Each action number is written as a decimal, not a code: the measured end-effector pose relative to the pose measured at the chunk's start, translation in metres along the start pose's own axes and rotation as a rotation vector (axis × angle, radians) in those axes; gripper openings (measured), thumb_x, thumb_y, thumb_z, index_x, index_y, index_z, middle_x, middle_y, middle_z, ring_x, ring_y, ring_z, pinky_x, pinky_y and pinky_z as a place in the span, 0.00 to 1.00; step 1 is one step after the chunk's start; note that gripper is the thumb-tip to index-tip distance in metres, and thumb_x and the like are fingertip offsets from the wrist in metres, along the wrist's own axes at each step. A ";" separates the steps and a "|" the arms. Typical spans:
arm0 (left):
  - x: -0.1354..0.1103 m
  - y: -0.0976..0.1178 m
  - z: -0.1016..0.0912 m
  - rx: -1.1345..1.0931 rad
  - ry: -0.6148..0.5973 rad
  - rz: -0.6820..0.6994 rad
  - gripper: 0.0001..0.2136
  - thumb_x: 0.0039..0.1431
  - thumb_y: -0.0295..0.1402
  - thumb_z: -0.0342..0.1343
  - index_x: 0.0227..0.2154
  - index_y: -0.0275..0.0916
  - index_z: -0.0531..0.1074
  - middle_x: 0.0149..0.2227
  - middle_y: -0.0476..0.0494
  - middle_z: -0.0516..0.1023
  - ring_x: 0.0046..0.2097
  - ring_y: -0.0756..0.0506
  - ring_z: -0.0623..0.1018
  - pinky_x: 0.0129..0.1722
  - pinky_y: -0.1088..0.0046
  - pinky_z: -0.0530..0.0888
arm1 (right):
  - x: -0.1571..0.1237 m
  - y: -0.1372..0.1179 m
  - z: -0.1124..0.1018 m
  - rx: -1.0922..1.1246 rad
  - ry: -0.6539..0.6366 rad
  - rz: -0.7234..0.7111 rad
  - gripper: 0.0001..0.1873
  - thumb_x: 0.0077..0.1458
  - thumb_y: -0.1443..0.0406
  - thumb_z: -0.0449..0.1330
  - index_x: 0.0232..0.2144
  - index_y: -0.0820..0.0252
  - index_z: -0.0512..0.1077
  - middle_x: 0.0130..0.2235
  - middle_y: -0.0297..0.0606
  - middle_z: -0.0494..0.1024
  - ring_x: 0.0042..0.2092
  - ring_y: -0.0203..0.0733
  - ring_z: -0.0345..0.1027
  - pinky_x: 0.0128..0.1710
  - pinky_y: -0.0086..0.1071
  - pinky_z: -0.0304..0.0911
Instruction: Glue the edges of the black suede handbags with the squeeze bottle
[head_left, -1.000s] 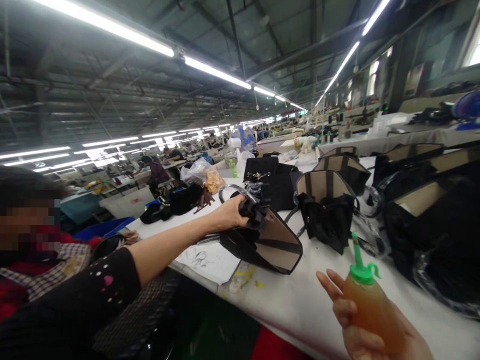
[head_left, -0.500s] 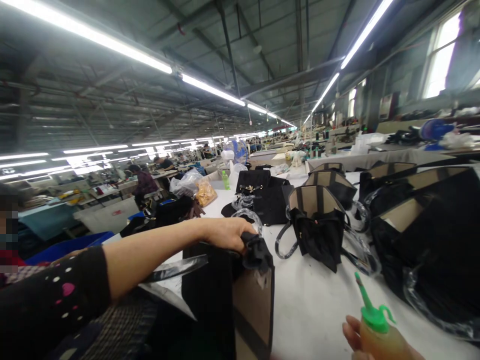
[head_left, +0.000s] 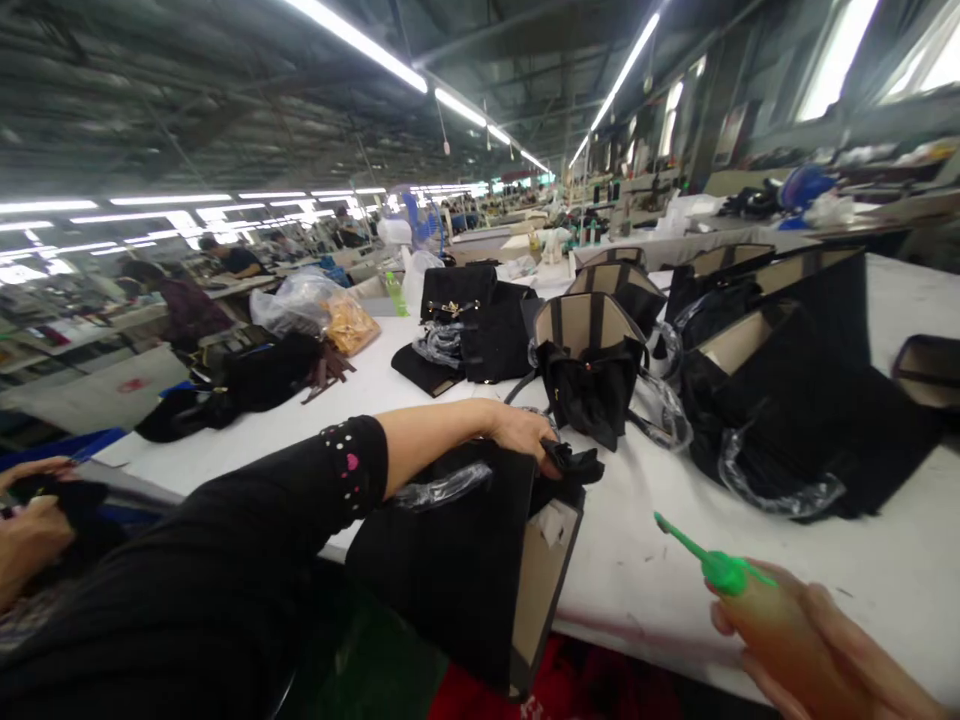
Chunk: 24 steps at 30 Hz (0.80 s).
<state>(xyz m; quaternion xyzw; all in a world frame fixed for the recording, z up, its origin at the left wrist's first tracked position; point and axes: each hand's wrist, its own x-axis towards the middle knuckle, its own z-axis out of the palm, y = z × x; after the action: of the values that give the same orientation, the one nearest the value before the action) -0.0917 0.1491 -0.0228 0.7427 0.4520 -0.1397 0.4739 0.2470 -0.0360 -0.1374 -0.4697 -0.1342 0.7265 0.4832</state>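
My left hand point(head_left: 519, 430) reaches across and grips the bunched black fabric at the edge of a black handbag point(head_left: 450, 550). That bag hangs partly over the table's front edge, tilted, its beige lining showing on the right side. A handle wrapped in clear plastic point(head_left: 444, 488) lies along its top. At the lower right, my right hand point(head_left: 844, 640) is closed around a squeeze bottle point(head_left: 776, 625) of amber liquid. The bottle's green nozzle points up and left, apart from the bag.
More black handbags point(head_left: 589, 385) stand on the white table point(head_left: 645, 590), with larger ones point(head_left: 795, 420) to the right. Black folded pieces point(head_left: 495, 335) lie behind. A bag of orange material point(head_left: 351, 322) sits farther left. Another person's hands point(head_left: 37, 540) hold dark material at the left edge.
My left hand and the black handbag have shifted right and toward the table's front edge. The bottle in my right hand has tilted farther left. My view has turned right and down.
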 end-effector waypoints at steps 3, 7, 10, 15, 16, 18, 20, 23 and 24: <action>0.016 -0.016 0.009 0.009 -0.014 -0.040 0.11 0.40 0.38 0.70 0.27 0.38 0.80 0.25 0.52 0.77 0.31 0.48 0.74 0.35 0.75 0.71 | -0.001 -0.003 0.018 -0.254 -0.060 -0.178 0.29 0.44 0.50 0.71 0.46 0.57 0.76 0.38 0.46 0.83 0.34 0.53 0.77 0.22 0.34 0.70; 0.033 -0.037 0.023 0.018 -0.023 -0.078 0.12 0.41 0.38 0.69 0.29 0.37 0.80 0.25 0.50 0.78 0.30 0.47 0.74 0.32 0.74 0.70 | 0.002 -0.001 0.044 -0.708 0.007 -0.441 0.24 0.46 0.50 0.70 0.42 0.55 0.76 0.34 0.38 0.82 0.32 0.47 0.73 0.27 0.32 0.68; 0.041 -0.049 0.026 -0.003 -0.023 -0.065 0.13 0.43 0.38 0.68 0.33 0.38 0.81 0.29 0.50 0.80 0.33 0.46 0.76 0.35 0.75 0.71 | 0.007 0.001 0.052 -0.930 -0.008 -0.599 0.20 0.50 0.50 0.67 0.40 0.55 0.77 0.34 0.36 0.81 0.34 0.47 0.74 0.36 0.36 0.69; 0.041 -0.051 0.027 -0.013 -0.018 -0.037 0.12 0.44 0.37 0.67 0.32 0.38 0.81 0.29 0.50 0.81 0.33 0.47 0.76 0.35 0.76 0.71 | 0.024 0.003 0.055 -1.090 -0.136 -0.660 0.18 0.53 0.50 0.65 0.40 0.55 0.76 0.36 0.37 0.82 0.35 0.48 0.75 0.34 0.35 0.69; 0.040 -0.050 0.027 -0.009 -0.014 -0.032 0.11 0.44 0.36 0.67 0.32 0.38 0.81 0.28 0.50 0.80 0.33 0.48 0.76 0.34 0.77 0.70 | 0.027 0.004 0.056 -1.101 -0.136 -0.676 0.18 0.54 0.51 0.65 0.40 0.55 0.76 0.36 0.37 0.82 0.35 0.48 0.75 0.34 0.35 0.69; 0.038 -0.047 0.027 0.002 -0.007 -0.022 0.09 0.46 0.36 0.66 0.30 0.37 0.80 0.27 0.51 0.79 0.32 0.48 0.75 0.33 0.78 0.69 | 0.032 0.007 0.059 -1.113 -0.118 -0.713 0.17 0.55 0.51 0.63 0.40 0.55 0.76 0.36 0.36 0.81 0.35 0.47 0.75 0.36 0.35 0.69; 0.037 -0.045 0.028 0.016 -0.003 -0.013 0.08 0.48 0.36 0.65 0.30 0.37 0.79 0.26 0.52 0.78 0.32 0.49 0.75 0.32 0.79 0.68 | 0.034 0.009 0.060 -1.130 -0.107 -0.744 0.17 0.55 0.51 0.63 0.40 0.55 0.75 0.36 0.35 0.81 0.35 0.46 0.75 0.36 0.34 0.69; 0.036 -0.045 0.028 0.040 -0.004 0.002 0.07 0.49 0.35 0.64 0.30 0.37 0.78 0.27 0.53 0.78 0.33 0.49 0.75 0.33 0.79 0.68 | 0.035 0.012 0.058 -1.162 -0.185 -0.738 0.15 0.58 0.52 0.61 0.41 0.54 0.75 0.36 0.34 0.81 0.35 0.45 0.75 0.35 0.33 0.69; 0.037 -0.044 0.028 0.048 -0.004 0.005 0.07 0.49 0.35 0.64 0.30 0.37 0.78 0.27 0.53 0.77 0.33 0.49 0.75 0.34 0.79 0.68 | 0.035 0.013 0.056 -1.171 -0.232 -0.723 0.14 0.59 0.53 0.61 0.41 0.54 0.74 0.36 0.33 0.81 0.35 0.44 0.76 0.35 0.32 0.69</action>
<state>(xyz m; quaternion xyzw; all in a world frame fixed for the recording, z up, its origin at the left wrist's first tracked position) -0.1011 0.1520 -0.0859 0.7547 0.4456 -0.1510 0.4573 0.1906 0.0009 -0.1354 -0.4980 -0.7026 0.3736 0.3446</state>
